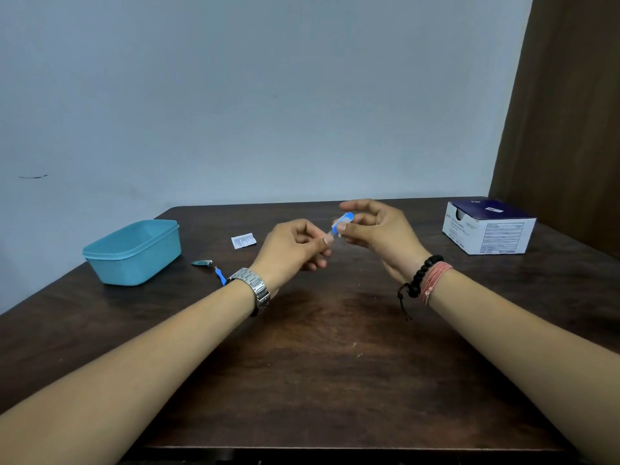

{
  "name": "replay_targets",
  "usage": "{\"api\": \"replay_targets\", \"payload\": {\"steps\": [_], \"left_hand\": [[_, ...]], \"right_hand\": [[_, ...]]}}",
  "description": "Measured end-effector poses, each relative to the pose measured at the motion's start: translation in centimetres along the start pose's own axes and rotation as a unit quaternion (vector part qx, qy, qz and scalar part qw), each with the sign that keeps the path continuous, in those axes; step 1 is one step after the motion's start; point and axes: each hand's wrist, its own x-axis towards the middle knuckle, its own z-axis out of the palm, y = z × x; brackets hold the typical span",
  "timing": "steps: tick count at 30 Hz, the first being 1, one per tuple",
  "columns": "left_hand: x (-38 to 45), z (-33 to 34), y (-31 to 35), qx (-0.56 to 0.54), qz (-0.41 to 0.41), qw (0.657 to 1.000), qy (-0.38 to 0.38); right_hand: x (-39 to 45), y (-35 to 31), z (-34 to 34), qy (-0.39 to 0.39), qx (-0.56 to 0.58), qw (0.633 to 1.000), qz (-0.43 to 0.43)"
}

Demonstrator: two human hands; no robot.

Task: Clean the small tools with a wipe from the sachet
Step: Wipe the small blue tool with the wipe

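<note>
Both hands are meeting above the middle of the table (335, 380), each pinching one end of a small blue tool (343, 221). The right hand (375, 234) is gripping the tool's upper blue end between thumb and curled fingers, with a scrap of white, possibly the wipe, showing at its fingertips; the left hand (295, 246) is pinching the lower end between thumb and forefinger. The tool is lying tilted between the two grips, clear of the tabletop.

A white sachet (243, 240) is lying flat on the table just left of the left hand; its print is too small to read. Nearer the left wrist, a metal nail clipper (202, 263) and a thin blue-handled pick (220, 277) are resting side by side. A lidded turquoise container (132, 251) is standing further left. A white and dark blue carton (488, 228) is sitting at the far right, its label text illegible.
</note>
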Motion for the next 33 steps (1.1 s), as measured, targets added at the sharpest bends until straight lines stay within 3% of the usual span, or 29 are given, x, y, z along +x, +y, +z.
{"api": "replay_targets", "payload": {"steps": [5, 22, 27, 33], "left_hand": [[0.4, -0.8, 0.5, -0.099, 0.009, 0.993, 0.070], [0.1, -0.4, 1.0, -0.251, -0.018, 0.965, 0.072], [0.1, -0.2, 1.2, -0.216, -0.035, 0.972, 0.083], [0.2, 0.2, 0.2, -0.072, -0.010, 0.995, 0.068]], "right_hand": [[-0.2, 0.2, 0.3, -0.011, -0.028, 1.000, 0.007], [-0.5, 0.2, 0.6, -0.010, 0.005, 1.000, 0.015], [-0.3, 0.2, 0.2, 0.007, 0.003, 1.000, 0.009], [-0.1, 0.0, 0.2, 0.017, 0.006, 1.000, -0.016]]}}
